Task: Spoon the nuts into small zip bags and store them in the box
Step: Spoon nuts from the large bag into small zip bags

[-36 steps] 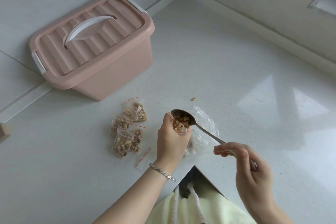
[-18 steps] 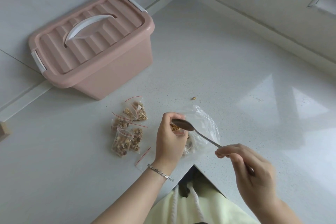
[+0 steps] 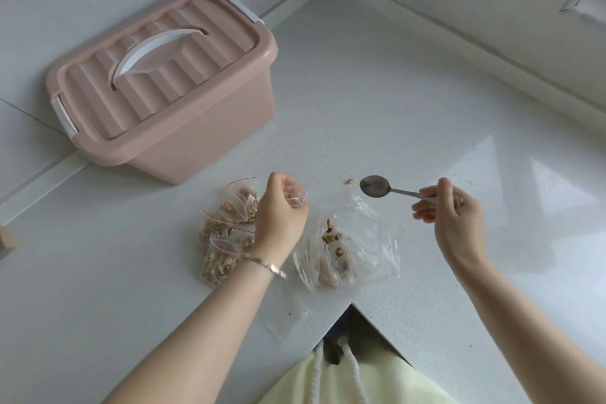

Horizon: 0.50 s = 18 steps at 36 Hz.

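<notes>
My left hand (image 3: 278,213) is closed around a small zip bag (image 3: 296,197) with nuts in it, held just above the counter. My right hand (image 3: 452,213) grips a metal spoon (image 3: 375,186) by its handle; the bowl is empty and points left. Between the hands lies a large clear plastic bag (image 3: 347,246) with a few nuts left inside. Several filled small zip bags (image 3: 226,233) with red seals lie left of my left hand. The pink storage box (image 3: 170,88) stands at the back left with its lid shut.
A white counter (image 3: 393,108) runs into a wall corner at the back. One loose nut crumb (image 3: 350,180) lies by the spoon. An empty small zip bag (image 3: 282,311) lies near the counter's notched front edge. A wooden block (image 3: 6,239) sits at the far left.
The spoon has tipped its nuts into the small bag and swung away to the right, now empty. My left hand has shifted left with the small bag.
</notes>
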Each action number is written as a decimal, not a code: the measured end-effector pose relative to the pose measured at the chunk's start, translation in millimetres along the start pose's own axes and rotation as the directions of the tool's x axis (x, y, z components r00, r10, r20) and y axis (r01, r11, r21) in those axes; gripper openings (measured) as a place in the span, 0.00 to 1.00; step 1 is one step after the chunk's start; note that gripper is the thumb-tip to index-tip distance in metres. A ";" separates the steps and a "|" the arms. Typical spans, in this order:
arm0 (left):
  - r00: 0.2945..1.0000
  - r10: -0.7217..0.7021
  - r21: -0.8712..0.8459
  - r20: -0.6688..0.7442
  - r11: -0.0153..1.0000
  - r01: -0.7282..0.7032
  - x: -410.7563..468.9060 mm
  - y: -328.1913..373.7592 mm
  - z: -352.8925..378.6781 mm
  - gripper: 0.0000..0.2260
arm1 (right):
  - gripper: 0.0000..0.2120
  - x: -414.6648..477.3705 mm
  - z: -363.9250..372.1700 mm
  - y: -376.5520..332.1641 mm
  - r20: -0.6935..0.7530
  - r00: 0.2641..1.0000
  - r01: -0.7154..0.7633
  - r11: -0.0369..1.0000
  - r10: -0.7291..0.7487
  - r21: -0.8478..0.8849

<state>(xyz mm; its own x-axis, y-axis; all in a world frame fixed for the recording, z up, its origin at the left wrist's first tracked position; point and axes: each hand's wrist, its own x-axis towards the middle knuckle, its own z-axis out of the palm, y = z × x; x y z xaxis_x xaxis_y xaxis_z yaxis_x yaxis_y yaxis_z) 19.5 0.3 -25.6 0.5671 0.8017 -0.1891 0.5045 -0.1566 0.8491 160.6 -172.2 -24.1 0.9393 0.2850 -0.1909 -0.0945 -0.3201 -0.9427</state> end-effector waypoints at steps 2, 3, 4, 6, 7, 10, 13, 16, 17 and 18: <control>0.996 0.007 0.101 0.094 0.995 -0.017 18.1 -2.1 2.2 0.10 | 0.18 7.4 5.4 5.2 -0.013 1.000 -0.023 1.000 0.023 -0.013; 0.990 0.007 0.142 0.142 0.990 -0.028 25.7 -3.2 4.8 0.10 | 0.18 9.9 7.7 7.4 -0.024 0.999 -0.034 0.999 0.034 -0.018; 0.982 0.006 0.173 0.187 0.984 -0.039 33.0 -4.1 8.8 0.09 | 0.18 11.6 9.5 9.2 -0.035 0.998 -0.045 0.999 0.044 -0.021; 0.964 -0.005 0.210 0.265 0.976 -0.052 46.0 -6.0 19.2 0.09 | 0.18 13.5 12.7 12.1 -0.050 0.997 -0.067 0.997 0.066 -0.021; 0.954 -0.021 0.226 0.299 0.973 -0.049 51.5 -6.3 24.8 0.09 | 0.18 13.7 14.1 12.9 -0.054 0.996 -0.078 0.997 0.077 -0.017; 0.916 -0.087 0.270 0.391 0.962 -0.024 63.9 -5.9 42.0 0.08 | 0.18 13.3 18.3 15.7 -0.046 0.994 -0.099 0.995 0.099 -0.005; 0.884 -0.137 0.293 0.447 0.956 0.000 72.1 -3.8 57.1 0.09 | 0.17 12.1 21.7 17.8 -0.019 0.993 -0.119 0.993 0.119 0.017; 0.867 -0.171 0.280 0.469 0.959 0.038 78.4 -3.3 67.4 0.10 | 0.17 11.1 24.6 19.4 -0.002 0.991 -0.134 0.990 0.134 0.030; 0.863 -0.183 0.271 0.471 0.961 0.056 79.8 -3.1 69.1 0.11 | 0.17 10.8 25.6 19.6 0.000 0.990 -0.139 0.990 0.139 0.036; 0.861 -0.189 0.259 0.473 0.963 0.069 81.0 -3.3 70.2 0.12 | 0.17 11.0 26.5 20.3 0.000 0.989 -0.147 0.988 0.147 0.046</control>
<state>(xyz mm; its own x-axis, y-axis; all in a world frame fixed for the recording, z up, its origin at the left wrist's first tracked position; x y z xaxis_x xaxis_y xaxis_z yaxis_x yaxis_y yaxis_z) 109.5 25.2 -78.3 0.7009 0.4466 -0.5562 0.6937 -0.2454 0.6771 160.2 -151.6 -52.5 0.9151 0.2352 -0.3276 -0.2466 -0.3164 -0.9160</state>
